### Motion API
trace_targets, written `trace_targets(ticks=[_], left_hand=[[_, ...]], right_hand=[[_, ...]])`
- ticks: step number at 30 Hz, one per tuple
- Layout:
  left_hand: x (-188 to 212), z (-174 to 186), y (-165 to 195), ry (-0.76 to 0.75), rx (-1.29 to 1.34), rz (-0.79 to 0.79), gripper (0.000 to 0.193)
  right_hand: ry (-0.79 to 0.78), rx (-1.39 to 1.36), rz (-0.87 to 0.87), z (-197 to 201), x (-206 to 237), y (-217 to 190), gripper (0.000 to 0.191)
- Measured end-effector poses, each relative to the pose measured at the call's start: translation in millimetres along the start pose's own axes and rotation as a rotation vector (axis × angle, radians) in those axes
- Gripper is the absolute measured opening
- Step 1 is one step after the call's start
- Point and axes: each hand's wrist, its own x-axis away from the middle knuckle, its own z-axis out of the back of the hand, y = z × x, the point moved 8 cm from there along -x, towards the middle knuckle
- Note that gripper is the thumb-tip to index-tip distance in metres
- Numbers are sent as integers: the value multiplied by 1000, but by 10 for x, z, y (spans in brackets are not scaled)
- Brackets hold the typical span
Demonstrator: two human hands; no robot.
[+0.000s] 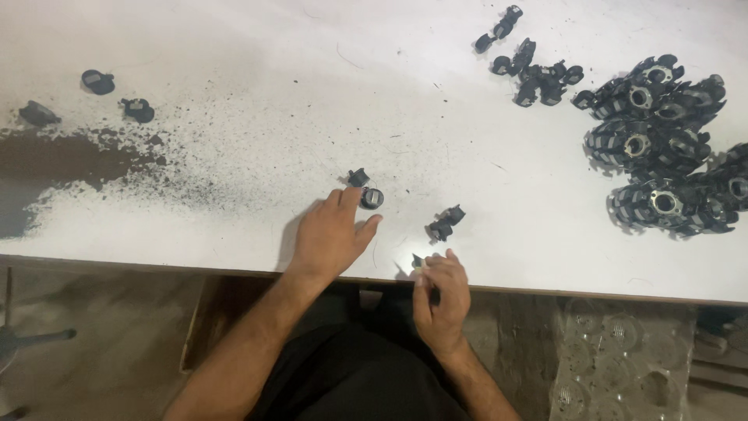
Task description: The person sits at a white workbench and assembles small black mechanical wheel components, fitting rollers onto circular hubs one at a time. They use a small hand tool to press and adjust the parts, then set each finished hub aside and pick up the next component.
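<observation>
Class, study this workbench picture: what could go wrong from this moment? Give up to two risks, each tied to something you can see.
1. The right hand works a small dark tool at the white table's front edge; it might drop to the floor.
2. The left hand rests by a small black round plastic part; a nudge could push it into the dark powder.

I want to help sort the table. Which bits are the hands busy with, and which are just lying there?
In use:
- small black part at the left hand
- thin tool in the right hand
- black piece beside it

Lying about:
- heap of finned black wheels
- three parts far left
- dark dust
</observation>
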Motion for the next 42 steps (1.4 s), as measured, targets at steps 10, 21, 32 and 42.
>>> trace_targets(ticks=[10,21,32,42], left_hand=[[145,-155,57,-139,156,31,29],[673,82,-73,117,82,-154,35],[689,36,73,192,151,-141,30],[677,27,-99,30,177,-91,25]], right_hand=[[-80,27,-47,-35,15,51,27],[-167,104,-43,-103,46,0,26],[-151,113,-54,-48,-43,-63,27],[-173,110,-59,-28,-13,-11,26]])
